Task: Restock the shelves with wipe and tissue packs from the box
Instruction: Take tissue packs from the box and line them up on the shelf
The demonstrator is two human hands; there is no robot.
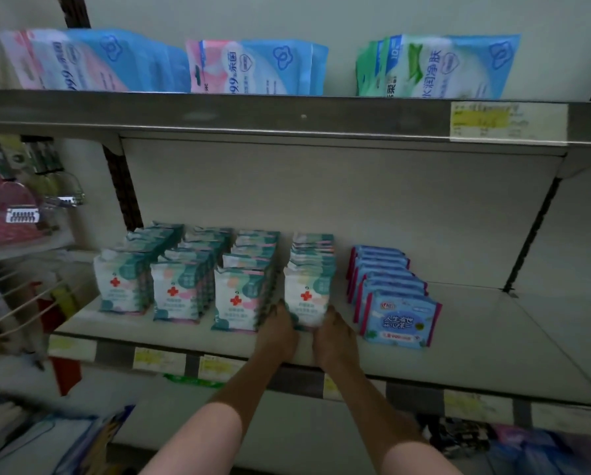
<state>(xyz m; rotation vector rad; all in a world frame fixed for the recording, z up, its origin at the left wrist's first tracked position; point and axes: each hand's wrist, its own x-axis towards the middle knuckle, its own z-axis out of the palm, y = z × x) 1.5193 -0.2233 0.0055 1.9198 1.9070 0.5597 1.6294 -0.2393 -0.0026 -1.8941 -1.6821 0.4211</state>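
Middle shelf, centre of frame: four rows of white-and-teal wipe packs with a red cross, standing upright, fronts facing out. The three left rows sit close together; the fourth row stands slightly apart to their right.

Both hands reach in from the lower centre to the front of the fourth row. Left hand is against the lower left edge of its front pack, right hand against the lower right edge. The fingers of both lie along the pack's sides, bracketing it between them; dim light, so I cannot tell whether they curl round it or only press flat.

Just right of the hands, a row of blue wipe packs with pink edges, the front one leaning back a little. The shelf right of that is bare board.

Upper shelf, top of frame: three groups of large soft packs, pink-and-blue at left and centre, green-and-blue at right. A yellow price label is on the rail at upper right. More labels line the middle shelf's front edge.

Left edge of frame: hanging goods on hooks, blurred.
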